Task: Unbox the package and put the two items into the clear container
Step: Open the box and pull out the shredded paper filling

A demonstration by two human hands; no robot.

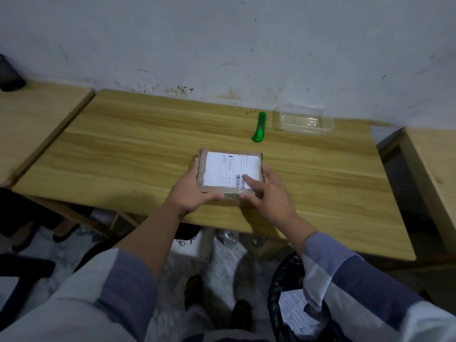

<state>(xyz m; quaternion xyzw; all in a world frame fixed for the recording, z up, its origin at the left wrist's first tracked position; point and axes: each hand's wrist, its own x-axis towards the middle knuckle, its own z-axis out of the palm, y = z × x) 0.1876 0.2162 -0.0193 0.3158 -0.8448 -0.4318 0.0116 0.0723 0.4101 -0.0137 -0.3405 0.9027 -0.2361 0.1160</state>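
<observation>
Cardboard package (230,172), taped and flat near the table's (123,156) front edge, carries a white shipping label (233,170) with a barcode; its print is too small to read. Left hand (190,193) grasps the left side, right hand (269,196) grasps the near right corner, forefinger on the barcode. Beyond lie a green utility knife (259,127) and the clear container (302,119).

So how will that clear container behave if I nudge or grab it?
The clear container looks thin-walled and empty, so probably light and apt to slide on the smooth table. Its walls may flex if squeezed. Low and wide, it seems unlikely to tip.
</observation>
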